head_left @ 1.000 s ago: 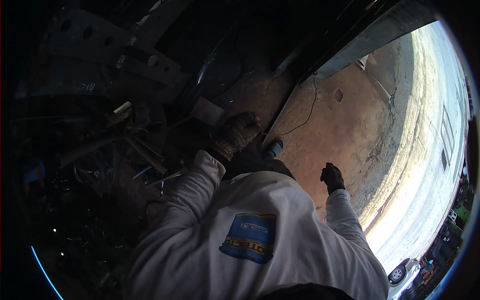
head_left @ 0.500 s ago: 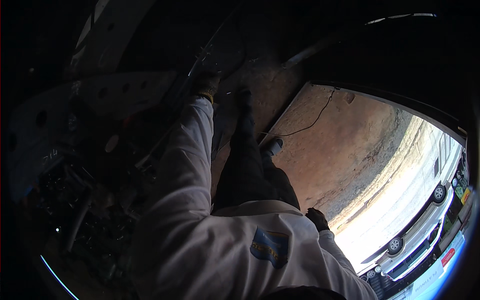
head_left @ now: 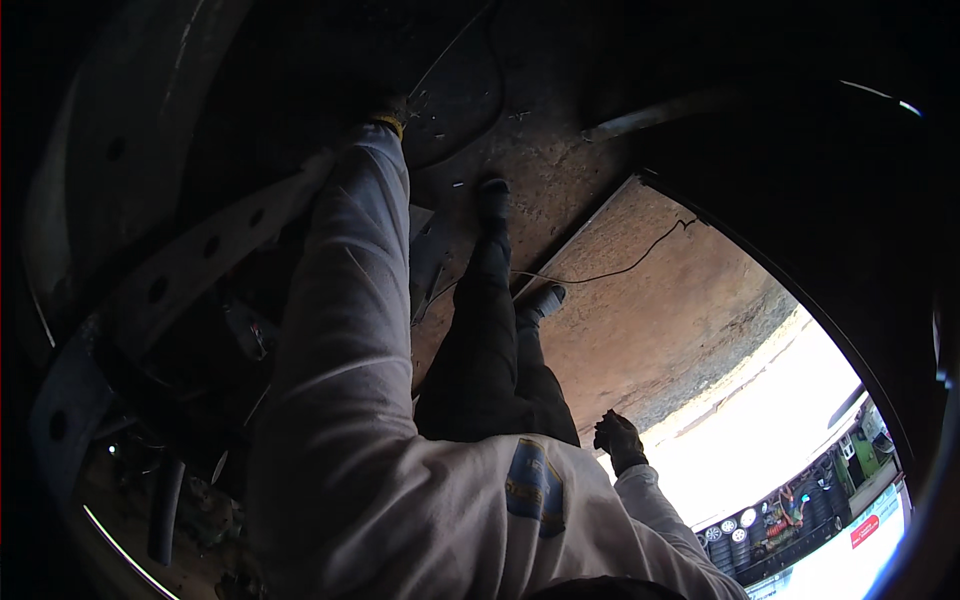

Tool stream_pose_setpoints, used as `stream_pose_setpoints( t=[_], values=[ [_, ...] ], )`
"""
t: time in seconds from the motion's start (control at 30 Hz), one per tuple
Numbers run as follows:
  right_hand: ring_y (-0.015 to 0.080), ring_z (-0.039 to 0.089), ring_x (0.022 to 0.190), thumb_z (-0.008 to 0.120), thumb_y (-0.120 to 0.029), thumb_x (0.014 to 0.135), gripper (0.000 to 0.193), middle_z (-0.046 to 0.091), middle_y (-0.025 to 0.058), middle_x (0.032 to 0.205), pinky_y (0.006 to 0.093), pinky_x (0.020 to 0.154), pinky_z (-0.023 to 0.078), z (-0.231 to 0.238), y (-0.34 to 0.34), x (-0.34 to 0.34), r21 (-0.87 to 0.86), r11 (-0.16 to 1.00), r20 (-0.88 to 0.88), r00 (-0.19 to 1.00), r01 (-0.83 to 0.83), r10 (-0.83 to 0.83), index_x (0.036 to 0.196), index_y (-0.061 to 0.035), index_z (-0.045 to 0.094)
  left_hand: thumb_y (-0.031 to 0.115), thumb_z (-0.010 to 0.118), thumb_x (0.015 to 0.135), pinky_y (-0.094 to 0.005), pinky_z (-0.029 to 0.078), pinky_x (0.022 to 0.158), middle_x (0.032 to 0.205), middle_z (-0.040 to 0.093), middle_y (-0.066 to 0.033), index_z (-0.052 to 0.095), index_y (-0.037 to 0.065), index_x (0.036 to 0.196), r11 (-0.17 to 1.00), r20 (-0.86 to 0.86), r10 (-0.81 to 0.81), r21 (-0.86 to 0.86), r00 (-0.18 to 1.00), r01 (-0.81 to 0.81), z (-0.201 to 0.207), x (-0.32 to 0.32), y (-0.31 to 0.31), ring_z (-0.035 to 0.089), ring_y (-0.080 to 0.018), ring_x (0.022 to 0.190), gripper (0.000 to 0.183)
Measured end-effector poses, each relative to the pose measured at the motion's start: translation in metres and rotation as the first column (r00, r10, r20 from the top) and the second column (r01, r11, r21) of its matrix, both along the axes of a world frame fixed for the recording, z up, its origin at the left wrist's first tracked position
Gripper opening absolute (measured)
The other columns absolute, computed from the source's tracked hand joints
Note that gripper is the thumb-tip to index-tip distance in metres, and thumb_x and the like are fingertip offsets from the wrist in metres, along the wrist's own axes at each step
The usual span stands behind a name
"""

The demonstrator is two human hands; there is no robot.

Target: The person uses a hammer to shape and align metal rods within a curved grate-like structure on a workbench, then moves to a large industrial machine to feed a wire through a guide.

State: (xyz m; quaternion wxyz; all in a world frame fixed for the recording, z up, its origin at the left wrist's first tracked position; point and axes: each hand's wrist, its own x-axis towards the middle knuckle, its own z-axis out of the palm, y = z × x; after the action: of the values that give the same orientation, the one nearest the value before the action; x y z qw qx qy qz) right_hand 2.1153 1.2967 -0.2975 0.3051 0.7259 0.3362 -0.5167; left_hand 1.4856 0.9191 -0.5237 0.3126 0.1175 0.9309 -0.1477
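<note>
My left arm, in a pale long sleeve, reaches forward into deep shadow. My left hand [head_left: 390,108] wears a dark glove with a yellow cuff; its fingers are lost in the dark, beside a dark metal structure. Left of that forearm runs a curved metal beam [head_left: 210,245] with several round holes. Low on the right, near my hip, my right hand [head_left: 622,440] has a dark glove on. Its fingers are curled in, and whether anything small sits in them is hidden.
A thin dark cable [head_left: 615,268] crosses the brown floor [head_left: 590,330] by my shoes [head_left: 545,300]. A straight metal edge [head_left: 590,225] borders the brighter ground. Dark machine parts [head_left: 195,500] lie lower left. Wheels and tyres [head_left: 735,535] stand outside in sunlight.
My view has turned and shifted; the holed beam shows more clearly. My left hand has gone further into shadow. My right hand has risen slightly, and the parked car has mostly left view.
</note>
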Motion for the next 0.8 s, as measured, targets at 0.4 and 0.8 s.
stream_pose_setpoints(
  t=[0.4,0.8],
  values=[
    [0.0219,0.059,0.056,0.064,-0.022,0.094,0.027,0.062,0.0119,0.078,0.0357,0.047,0.049,-0.02,0.02,0.001,-0.015,1.0,0.028,1.0,-0.002,0.003,0.109,0.0,0.06,0.035,0.057,0.091,-0.0438,0.053,0.076,0.09,0.066,-0.0114,0.065,0.017,0.095,0.775,0.163,0.522,0.319,0.837,-0.545,-0.079,0.007,-0.053,0.065,-0.0292,0.083,0.02],
    [0.0237,0.06,0.056,0.064,-0.019,0.093,0.023,0.063,0.014,0.079,0.037,0.045,0.049,-0.029,0.017,0.011,0.027,0.998,0.007,0.998,0.065,-0.065,0.106,0.0004,0.06,0.028,0.053,0.093,-0.0468,0.045,0.097,0.113,0.061,-0.008,0.057,0.015,0.116,-0.777,0.894,0.435,0.309,-0.112,-0.549,0.031,0.062,0.018,0.057,-0.0254,0.104,0.028]
  ],
)
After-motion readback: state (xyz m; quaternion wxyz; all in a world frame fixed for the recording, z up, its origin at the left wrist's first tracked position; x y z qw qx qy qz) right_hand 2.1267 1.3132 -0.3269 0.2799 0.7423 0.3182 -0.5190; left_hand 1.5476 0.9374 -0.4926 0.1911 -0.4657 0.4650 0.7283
